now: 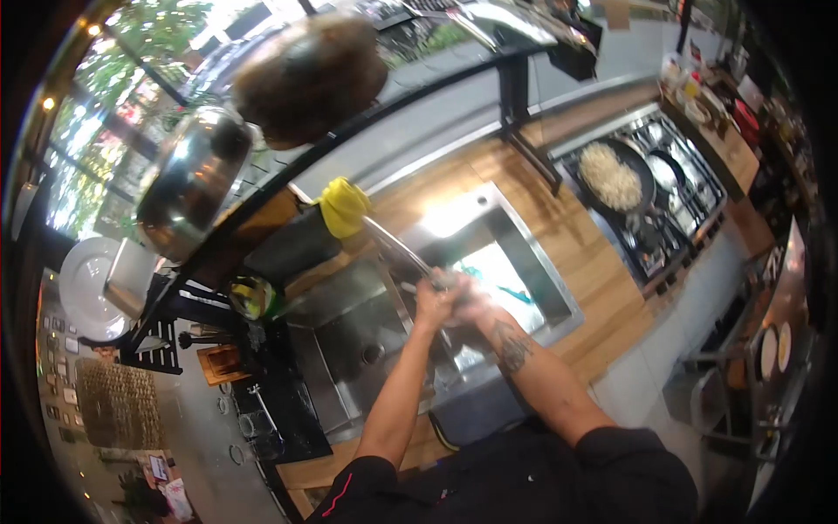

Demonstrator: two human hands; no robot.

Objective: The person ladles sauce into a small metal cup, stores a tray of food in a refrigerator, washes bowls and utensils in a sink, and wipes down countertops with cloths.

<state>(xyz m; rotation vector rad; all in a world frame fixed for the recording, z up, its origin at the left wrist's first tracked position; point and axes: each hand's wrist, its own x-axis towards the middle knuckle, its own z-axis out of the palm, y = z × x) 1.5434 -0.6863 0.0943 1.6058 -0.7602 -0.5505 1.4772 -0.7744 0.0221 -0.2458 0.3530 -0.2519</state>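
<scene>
We extend our bare left forearm (401, 384) and bare right forearm (552, 384) forward and inward from short black fabric sleeves (635, 472). A dark patterned tattoo (512, 348) marks the right forearm near the wrist. Our bare left hand (433, 303) appears curled. Our bare right hand (473, 303), blurred, sits just beside it; finger positions there and contact between hands cannot be determined.

Strong daylight enters from the upper left, blowing out patches among the leaves (131, 79); white glare covers part of the sink (552, 278), motion smears the right hand (474, 307), the brown pot (310, 79) is blurred, and fisheye curving bends the edges into black corners
</scene>
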